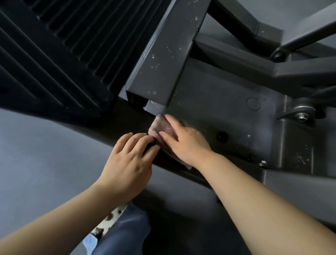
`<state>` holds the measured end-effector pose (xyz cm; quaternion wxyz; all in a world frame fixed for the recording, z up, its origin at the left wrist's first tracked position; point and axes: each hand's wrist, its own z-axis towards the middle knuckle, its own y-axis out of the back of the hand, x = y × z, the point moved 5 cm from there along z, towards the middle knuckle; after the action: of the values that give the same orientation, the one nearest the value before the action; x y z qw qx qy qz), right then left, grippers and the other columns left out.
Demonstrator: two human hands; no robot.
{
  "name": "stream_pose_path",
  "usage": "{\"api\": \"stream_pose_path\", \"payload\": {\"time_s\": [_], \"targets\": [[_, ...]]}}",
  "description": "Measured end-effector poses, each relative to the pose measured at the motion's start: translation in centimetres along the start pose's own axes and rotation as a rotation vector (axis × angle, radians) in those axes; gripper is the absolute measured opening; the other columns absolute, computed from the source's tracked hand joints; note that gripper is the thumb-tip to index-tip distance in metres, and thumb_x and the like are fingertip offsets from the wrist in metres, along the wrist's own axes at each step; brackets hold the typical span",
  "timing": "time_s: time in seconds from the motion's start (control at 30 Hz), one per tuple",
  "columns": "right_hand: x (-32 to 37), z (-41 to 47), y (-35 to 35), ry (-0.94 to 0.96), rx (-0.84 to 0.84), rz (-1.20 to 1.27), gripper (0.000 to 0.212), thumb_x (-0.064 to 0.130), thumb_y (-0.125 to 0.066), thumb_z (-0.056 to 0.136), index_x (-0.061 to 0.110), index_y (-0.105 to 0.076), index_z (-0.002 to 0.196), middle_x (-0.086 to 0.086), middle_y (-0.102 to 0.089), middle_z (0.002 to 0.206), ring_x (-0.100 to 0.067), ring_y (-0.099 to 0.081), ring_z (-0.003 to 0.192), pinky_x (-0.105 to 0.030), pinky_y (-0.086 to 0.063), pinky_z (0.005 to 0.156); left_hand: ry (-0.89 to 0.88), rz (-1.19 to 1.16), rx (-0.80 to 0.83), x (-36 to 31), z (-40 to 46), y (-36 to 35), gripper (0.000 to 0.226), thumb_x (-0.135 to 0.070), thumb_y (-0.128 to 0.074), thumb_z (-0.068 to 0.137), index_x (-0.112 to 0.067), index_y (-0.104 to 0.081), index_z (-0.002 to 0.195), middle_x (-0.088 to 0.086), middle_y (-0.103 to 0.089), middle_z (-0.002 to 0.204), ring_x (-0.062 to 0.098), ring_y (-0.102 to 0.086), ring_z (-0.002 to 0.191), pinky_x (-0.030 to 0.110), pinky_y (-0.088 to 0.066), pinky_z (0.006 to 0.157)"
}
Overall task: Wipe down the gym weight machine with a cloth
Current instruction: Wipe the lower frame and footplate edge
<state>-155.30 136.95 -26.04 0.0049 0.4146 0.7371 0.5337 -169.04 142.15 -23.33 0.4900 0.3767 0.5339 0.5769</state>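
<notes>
Right hand pressing folded cloth flat on machine base, left hand alongside

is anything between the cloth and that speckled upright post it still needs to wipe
Nothing visible blocks it. The cloth, pressed under the right hand, sits on the machine base just below the foot of the speckled post. The left hand touches the cloth's near edge, away from the post.
</notes>
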Motion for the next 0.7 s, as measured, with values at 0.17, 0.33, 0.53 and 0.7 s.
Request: {"api": "stream_pose_path", "payload": {"time_s": [0.17, 0.33, 0.53, 0.7], "targets": [[-0.8, 0.6, 0.7, -0.11, 0.109, 0.027, 0.056, 0.057, -0.025, 0.097, 0.033, -0.02, 0.148, -0.008, -0.041, 0.147, -0.03, -0.043, 0.13, -0.038, -0.037, 0.099, 0.025, 0.024, -0.016, 1.6, -0.5, 0.8, 0.037, -0.018, -0.053, 0.075, -0.011, -0.069, 0.108, 0.012, -0.064, 0.114, 0.031, -0.06, 0.109, 0.042, -0.031, 0.1], [3.9, 0.5, -0.3, -0.003, -0.031, -0.111, 0.06, 0.054, -0.024, 0.098, 0.034, -0.005, 0.151, -0.012, -0.033, 0.149, -0.033, -0.038, 0.131, -0.042, -0.032, 0.104, 0.067, 0.014, -0.05, 2.9, -0.5, 1.4, 0.036, -0.023, -0.047, 0.081, -0.007, -0.067, 0.106, 0.013, -0.064, 0.111, 0.028, -0.052, 0.11, 0.04, -0.031, 0.099], [2.4, -2.5, -0.7, -0.039, 0.026, -0.223, 0.064, 0.048, -0.027, 0.1, 0.032, 0.009, 0.151, -0.007, -0.005, 0.159, -0.035, -0.015, 0.143, -0.047, -0.016, 0.115, -0.137, 0.041, 0.008, 2.8, -0.4, 2.1, 0.037, -0.017, -0.043, 0.076, -0.012, -0.072, 0.098, 0.008, -0.066, 0.104, 0.026, -0.055, 0.103, 0.038, -0.033, 0.095], [-0.4, -5.3, -1.3, -0.205, 0.092, -0.134, 0.064, 0.045, -0.034, 0.1, 0.041, 0.008, 0.149, -0.002, 0.01, 0.16, -0.031, 0.008, 0.146, -0.048, -0.007, 0.118, -0.213, 0.059, 0.18, 3.0, 0.0, 2.4, 0.041, -0.02, -0.075, 0.06, -0.017, -0.074, 0.1, 0.008, -0.068, 0.107, 0.026, -0.065, 0.098, 0.038, -0.051, 0.087]]}}
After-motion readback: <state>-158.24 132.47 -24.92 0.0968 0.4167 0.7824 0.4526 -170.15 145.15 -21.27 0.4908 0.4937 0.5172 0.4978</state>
